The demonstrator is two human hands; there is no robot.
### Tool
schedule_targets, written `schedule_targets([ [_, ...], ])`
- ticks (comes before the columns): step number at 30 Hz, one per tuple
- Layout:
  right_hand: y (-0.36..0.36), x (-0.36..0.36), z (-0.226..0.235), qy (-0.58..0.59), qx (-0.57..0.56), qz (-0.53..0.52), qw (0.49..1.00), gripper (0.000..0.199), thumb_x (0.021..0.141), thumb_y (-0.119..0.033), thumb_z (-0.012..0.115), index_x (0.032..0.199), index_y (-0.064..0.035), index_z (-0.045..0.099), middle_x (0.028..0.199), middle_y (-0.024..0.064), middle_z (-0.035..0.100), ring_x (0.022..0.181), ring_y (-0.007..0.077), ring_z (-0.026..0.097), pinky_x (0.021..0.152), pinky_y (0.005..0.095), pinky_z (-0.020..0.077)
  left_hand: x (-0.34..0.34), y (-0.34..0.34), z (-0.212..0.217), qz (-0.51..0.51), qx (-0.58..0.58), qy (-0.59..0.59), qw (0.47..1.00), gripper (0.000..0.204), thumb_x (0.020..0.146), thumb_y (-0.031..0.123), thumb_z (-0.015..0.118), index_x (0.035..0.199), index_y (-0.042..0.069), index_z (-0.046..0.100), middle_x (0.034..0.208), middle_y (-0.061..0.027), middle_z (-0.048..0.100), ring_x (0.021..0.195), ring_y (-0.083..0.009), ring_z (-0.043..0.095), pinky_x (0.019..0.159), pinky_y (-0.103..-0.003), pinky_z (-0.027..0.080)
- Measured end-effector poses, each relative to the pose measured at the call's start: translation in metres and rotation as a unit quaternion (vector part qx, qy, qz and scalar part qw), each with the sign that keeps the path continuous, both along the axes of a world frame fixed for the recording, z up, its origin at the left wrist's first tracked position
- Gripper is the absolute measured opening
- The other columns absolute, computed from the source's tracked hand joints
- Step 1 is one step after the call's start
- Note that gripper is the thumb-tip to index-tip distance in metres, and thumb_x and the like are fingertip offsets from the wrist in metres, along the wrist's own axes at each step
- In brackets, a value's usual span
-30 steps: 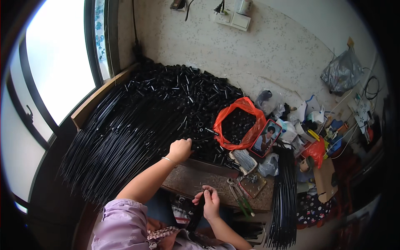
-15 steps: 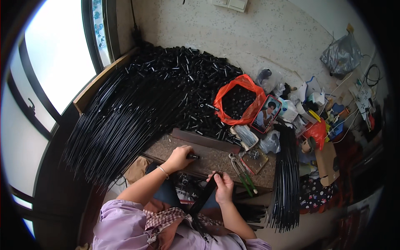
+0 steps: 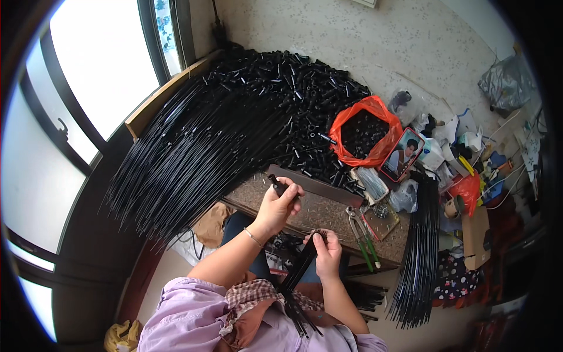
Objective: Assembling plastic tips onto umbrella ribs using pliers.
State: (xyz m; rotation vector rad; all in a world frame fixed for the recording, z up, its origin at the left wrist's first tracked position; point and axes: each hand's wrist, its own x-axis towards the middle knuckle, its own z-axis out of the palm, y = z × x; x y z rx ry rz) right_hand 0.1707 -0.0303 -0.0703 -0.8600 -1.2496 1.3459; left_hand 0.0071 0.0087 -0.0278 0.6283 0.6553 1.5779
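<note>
Left hand point(image 3: 277, 205) closed around a short black tube point(image 3: 275, 185) above the stone slab point(image 3: 328, 214), right hand point(image 3: 326, 251) pinching a bundle of black rods point(image 3: 296, 278) over the lap; risk of rods sliding loose if pinch weakens.

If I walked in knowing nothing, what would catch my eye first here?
Probably the huge heap of black rods fanning across the floor toward the window at upper left. Next, the bright orange bag of small black parts, right of the heap. Near the bottom, the left hand grips a short black tube, while the right hand holds a bundle of rods.
</note>
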Motion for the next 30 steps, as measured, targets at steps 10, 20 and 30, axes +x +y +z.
schedule_targets([
  [10,-0.010,-0.022,0.000,0.097,-0.043,-0.089,0.990,0.017,0.086,-0.008,0.055,0.100,-0.0036,0.046,0.091,0.0006,0.051,0.083,0.0064,0.048,0.077,0.0198,0.0384,-0.004,-0.041,-0.048,-0.244,-0.111,-0.203,0.942,0.025,0.080,-0.003,0.057,0.104,-0.004,0.053,0.089,-0.0115,0.060,0.077,-0.0167,0.061,0.068,-0.024,0.053],
  [20,-0.011,-0.024,0.002,0.111,-0.051,-0.068,0.990,0.019,0.085,-0.009,0.057,0.098,-0.0034,0.045,0.091,0.0008,0.050,0.082,0.0059,0.047,0.076,0.0195,0.0384,-0.006,-0.029,-0.041,-0.261,-0.066,-0.119,0.956,0.021,0.074,-0.004,0.064,0.093,0.000,0.054,0.103,-0.0155,0.057,0.086,-0.0186,0.060,0.076,-0.027,0.052],
  [30,-0.007,-0.021,-0.004,0.139,-0.080,-0.035,0.987,0.019,0.085,-0.009,0.058,0.098,-0.0038,0.046,0.091,0.0007,0.051,0.080,0.0062,0.048,0.075,0.0199,0.0394,-0.008,-0.024,-0.044,-0.254,-0.107,-0.133,0.952,0.018,0.076,-0.004,0.062,0.092,-0.001,0.054,0.098,-0.0153,0.058,0.085,-0.0190,0.061,0.074,-0.026,0.053],
])
